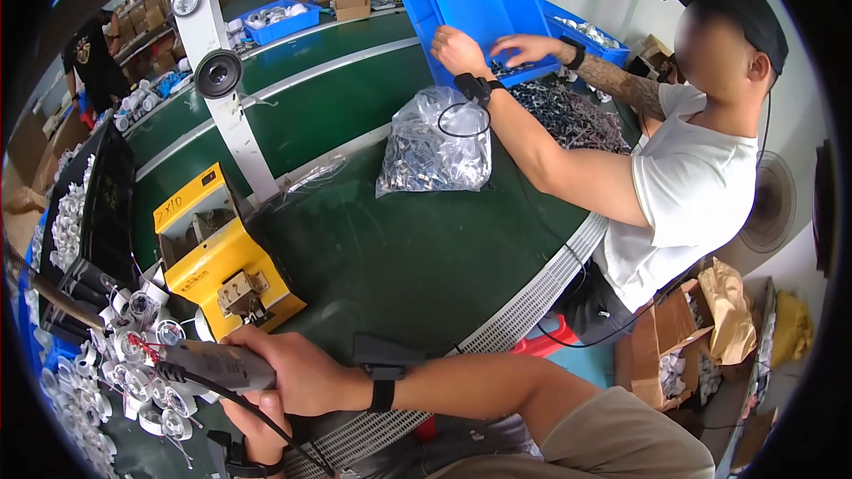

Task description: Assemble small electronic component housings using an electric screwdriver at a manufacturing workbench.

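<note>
My right hand (pixel 297 374) is wrapped round a grey cylindrical corded power tool (pixel 213 365), which looks like an electric screwdriver. A black cord leaves the tool's left end and loops down to the lower edge. Just below, my left hand (pixel 256 430) is closed, its thumb raised near the tool; whatever it holds is hidden. Left of both hands lies a heap of round white parts (pixel 142 381) with thin red and white wires. Directly beyond my hands stands a yellow bench machine (pixel 231 257) with a metal fixture on its front.
A clear bag of small metal parts (pixel 435 155) rests on the green table (pixel 382 257). On the right, a co-worker (pixel 692 160) reaches into a tilted blue bin (pixel 479 0) above dark small parts (pixel 568 115). A white post (pixel 213 62) rises behind the machine. Cardboard boxes (pixel 652 346) sit lower right.
</note>
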### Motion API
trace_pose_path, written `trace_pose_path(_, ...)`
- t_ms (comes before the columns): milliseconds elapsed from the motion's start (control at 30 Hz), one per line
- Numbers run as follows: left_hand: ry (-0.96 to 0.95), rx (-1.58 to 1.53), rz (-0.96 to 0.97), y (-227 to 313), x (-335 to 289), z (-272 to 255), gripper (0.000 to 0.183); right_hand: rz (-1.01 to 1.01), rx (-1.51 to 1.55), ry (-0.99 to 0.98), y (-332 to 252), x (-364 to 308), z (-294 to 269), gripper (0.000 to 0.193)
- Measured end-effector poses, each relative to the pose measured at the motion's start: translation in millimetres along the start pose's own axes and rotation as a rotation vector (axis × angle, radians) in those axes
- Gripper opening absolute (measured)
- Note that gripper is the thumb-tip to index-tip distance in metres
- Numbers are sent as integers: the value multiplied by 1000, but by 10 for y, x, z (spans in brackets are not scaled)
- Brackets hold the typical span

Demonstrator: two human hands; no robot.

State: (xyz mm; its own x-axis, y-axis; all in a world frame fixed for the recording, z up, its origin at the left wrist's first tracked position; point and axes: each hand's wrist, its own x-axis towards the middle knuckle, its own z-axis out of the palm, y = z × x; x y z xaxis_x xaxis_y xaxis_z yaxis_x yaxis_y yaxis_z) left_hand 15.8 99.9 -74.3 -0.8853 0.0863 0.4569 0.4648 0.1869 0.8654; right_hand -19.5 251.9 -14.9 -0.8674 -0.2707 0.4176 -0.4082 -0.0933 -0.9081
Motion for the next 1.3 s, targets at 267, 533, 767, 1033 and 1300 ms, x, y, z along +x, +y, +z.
trace_pose_path(267, -57, 81, 48, 67, 55, 0, 68, -8, 7, 6, 29, -4, -2, 46)
trace_pose_path(533, -60, 86, 46, 52, 38, -11, 66, 9, 1, 1, 31, -9, 6, 47)
trace_pose_path(767, -67, 90, 45, 50, 45, -6, 66, 17, 12, -7, 27, -15, -11, 47)
trace_pose_path(1033, -55, 81, 55, 67, 56, 0, 68, 11, 0, -6, 15, 0, 3, 46)
trace_pose_path(1300, -36, 81, 55, 130, 79, 32, 67, -12, 5, 6, 10, -9, 6, 46)
